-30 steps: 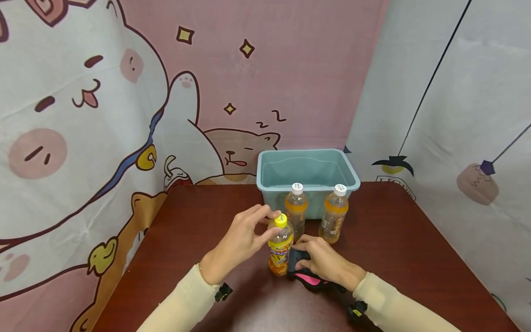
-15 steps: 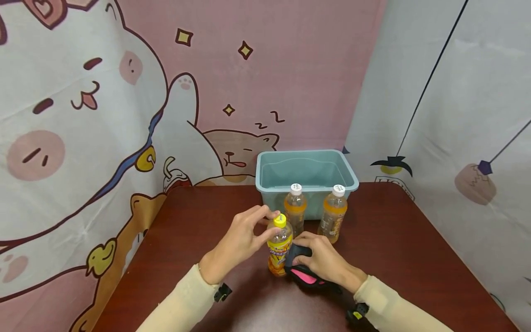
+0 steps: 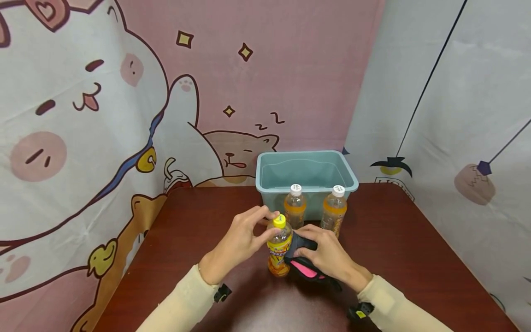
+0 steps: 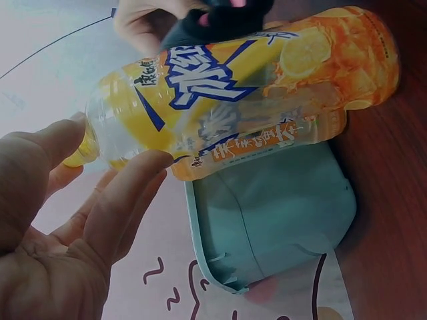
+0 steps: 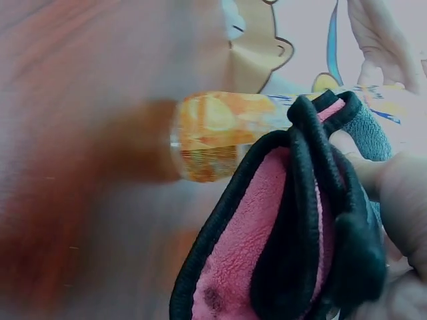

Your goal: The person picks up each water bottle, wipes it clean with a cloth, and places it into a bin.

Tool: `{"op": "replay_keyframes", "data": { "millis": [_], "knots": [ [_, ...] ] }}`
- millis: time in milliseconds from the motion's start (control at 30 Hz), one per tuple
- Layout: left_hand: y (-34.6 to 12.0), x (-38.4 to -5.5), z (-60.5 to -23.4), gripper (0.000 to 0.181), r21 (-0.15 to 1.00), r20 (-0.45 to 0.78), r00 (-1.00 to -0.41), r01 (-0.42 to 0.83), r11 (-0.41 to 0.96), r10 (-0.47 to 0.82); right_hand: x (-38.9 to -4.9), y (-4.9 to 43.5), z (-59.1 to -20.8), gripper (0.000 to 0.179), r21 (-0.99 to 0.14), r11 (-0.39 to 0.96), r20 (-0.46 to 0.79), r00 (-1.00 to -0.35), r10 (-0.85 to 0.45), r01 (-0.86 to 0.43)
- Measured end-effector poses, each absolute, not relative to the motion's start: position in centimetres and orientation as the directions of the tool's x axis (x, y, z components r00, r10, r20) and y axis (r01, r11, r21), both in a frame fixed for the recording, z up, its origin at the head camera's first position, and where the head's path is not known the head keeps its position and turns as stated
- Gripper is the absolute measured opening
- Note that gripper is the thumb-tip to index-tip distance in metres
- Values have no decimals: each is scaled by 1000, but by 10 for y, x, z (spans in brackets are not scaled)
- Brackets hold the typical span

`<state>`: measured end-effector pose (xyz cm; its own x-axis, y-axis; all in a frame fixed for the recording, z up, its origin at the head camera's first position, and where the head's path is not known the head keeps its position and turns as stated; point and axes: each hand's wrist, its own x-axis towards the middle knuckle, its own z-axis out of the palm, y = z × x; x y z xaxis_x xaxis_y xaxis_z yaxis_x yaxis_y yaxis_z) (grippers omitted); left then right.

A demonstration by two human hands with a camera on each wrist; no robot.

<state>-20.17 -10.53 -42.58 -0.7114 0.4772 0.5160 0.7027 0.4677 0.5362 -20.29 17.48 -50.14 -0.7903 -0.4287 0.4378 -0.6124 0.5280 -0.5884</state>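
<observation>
A plastic drink bottle (image 3: 279, 251) with a yellow cap and a yellow-orange label stands upright on the table. My left hand (image 3: 238, 240) pinches it at the cap, thumb on the near side and fingers behind. In my right hand (image 3: 329, 256) is a folded cloth (image 3: 304, 269), dark grey on one face and pink on the other, with dark edging. The cloth touches the right side of the bottle, and in the right wrist view its loose folds (image 5: 243, 233) hang in front of the bottle's lower part (image 5: 213, 130).
Two white-capped bottles, one just behind (image 3: 295, 207) and one further right (image 3: 334, 210), stand in front of a light blue-green plastic bin (image 3: 274, 199). The dark red-brown table (image 3: 199, 212) meets a cartoon-printed curtain (image 3: 307, 83) at the back.
My right hand has shifted the cloth left against the bottle, then upward along its side. The left hand stays at the cap, and the bottle stays in place.
</observation>
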Motion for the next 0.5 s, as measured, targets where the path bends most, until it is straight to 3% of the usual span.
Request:
{"op": "replay_keyframes", "data": {
  "millis": [500],
  "knots": [
    [-105, -202, -426, 34, 535, 506, -715, 698, 475, 481, -202, 180, -463, 61, -561, 502, 530, -751, -392, -658]
  ]
}}
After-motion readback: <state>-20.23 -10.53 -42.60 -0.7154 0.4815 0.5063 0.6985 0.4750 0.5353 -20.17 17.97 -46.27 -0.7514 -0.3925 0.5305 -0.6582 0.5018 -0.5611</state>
